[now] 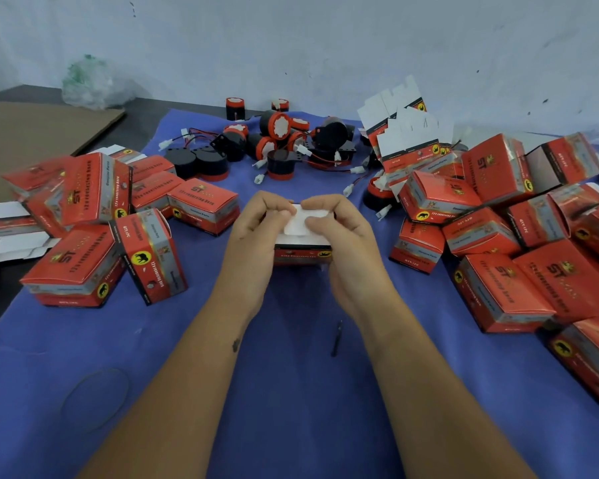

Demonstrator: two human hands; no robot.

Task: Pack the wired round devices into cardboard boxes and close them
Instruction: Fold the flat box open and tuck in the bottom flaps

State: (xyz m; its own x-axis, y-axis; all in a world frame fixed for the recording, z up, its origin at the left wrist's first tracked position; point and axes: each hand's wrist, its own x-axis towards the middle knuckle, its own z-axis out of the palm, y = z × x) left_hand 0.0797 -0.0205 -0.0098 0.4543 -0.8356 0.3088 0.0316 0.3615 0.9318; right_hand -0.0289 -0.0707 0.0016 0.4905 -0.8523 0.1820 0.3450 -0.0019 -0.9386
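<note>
Glossy red cardboard box (pixel 303 254), white flap pinched in left hand (pixel 256 233) and right hand (pixel 339 236) grip.

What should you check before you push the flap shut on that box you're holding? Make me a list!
1. Left hand grips the box: ok.
2. Right hand holds the white flap: ok.
3. Device fully inside the box: cannot tell, hands hide it.
4. Wire tucked in, not pinched: cannot tell.
5. Flap closed: not ok, it is not tucked in yet.
6. More loose devices to pack: ok, a pile lies behind.
</note>
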